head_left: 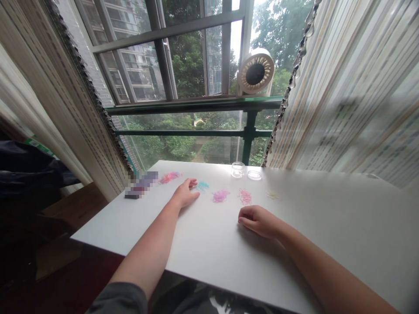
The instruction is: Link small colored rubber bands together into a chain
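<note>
My left hand (186,192) rests on the white table (209,244), thumb and fingers apart, at the left edge of a small pile of thin light-blue pieces (203,186) that look like little rubber bands. Whether the fingertips touch the pile I cannot tell. Similar loose piles lie in a row to its right: a purple pile (221,196), a pink pile (245,196) and a small yellow pile (273,195). Just below the pink pile, my right hand (258,221) lies on its side with fingers loosely curled; nothing shows in it.
A mixed-colour heap (170,176) in a clear bag or loose lies at the far left, beside a blurred-out box (142,185). Along the back edge stand a clear round jar (238,169) and a clear lid (254,175). A white fan (255,72) sits by the window.
</note>
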A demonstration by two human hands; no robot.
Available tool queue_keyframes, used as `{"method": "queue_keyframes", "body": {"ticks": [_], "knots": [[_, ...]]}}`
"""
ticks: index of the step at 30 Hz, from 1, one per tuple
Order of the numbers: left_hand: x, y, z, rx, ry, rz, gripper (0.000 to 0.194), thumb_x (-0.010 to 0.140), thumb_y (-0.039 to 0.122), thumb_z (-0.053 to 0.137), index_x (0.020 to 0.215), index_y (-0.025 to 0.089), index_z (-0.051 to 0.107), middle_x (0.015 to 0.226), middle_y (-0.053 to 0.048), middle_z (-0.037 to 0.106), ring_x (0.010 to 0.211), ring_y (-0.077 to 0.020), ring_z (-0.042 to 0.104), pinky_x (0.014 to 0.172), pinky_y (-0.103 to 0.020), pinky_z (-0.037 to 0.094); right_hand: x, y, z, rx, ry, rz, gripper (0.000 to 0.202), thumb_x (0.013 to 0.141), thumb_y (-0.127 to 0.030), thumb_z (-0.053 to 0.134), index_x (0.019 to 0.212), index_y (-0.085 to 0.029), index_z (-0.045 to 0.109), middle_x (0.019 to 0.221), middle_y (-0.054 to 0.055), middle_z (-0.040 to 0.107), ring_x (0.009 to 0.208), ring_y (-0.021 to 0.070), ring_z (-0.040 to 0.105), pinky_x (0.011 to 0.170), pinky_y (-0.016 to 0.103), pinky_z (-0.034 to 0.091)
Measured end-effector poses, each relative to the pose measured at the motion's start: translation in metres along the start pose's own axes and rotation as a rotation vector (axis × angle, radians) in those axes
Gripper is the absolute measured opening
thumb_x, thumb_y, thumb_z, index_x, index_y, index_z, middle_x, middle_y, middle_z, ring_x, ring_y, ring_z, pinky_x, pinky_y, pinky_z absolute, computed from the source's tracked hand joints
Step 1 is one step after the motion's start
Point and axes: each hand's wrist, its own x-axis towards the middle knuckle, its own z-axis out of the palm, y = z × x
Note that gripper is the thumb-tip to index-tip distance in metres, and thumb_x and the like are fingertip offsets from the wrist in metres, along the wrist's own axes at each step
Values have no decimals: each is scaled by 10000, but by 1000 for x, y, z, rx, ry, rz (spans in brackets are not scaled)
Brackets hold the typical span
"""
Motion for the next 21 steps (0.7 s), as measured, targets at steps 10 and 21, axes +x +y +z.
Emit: {"method": "queue_keyframes", "body": {"ticks": [10, 21], "knots": [[1, 7, 13, 203, 73, -18, 614, 582, 470, 688, 1127, 230, 538, 1170, -81, 540, 1083, -256, 524, 899, -318, 424, 0, -2, 0, 2, -9, -4, 187, 783, -280, 465, 719, -170, 602, 649, 1, 584, 581, 108, 472, 539, 218, 348], [12, 7, 25, 142, 146, 2, 407, 659, 375, 659, 1018, 207, 565, 1086, -57, 580, 893, -180, 587, 804, -281, 457, 1, -1, 0, 6, -11, 0, 197, 785, -290, 456, 706, -170, 590, 641, 6, 581, 581, 115, 473, 539, 223, 345]]}}
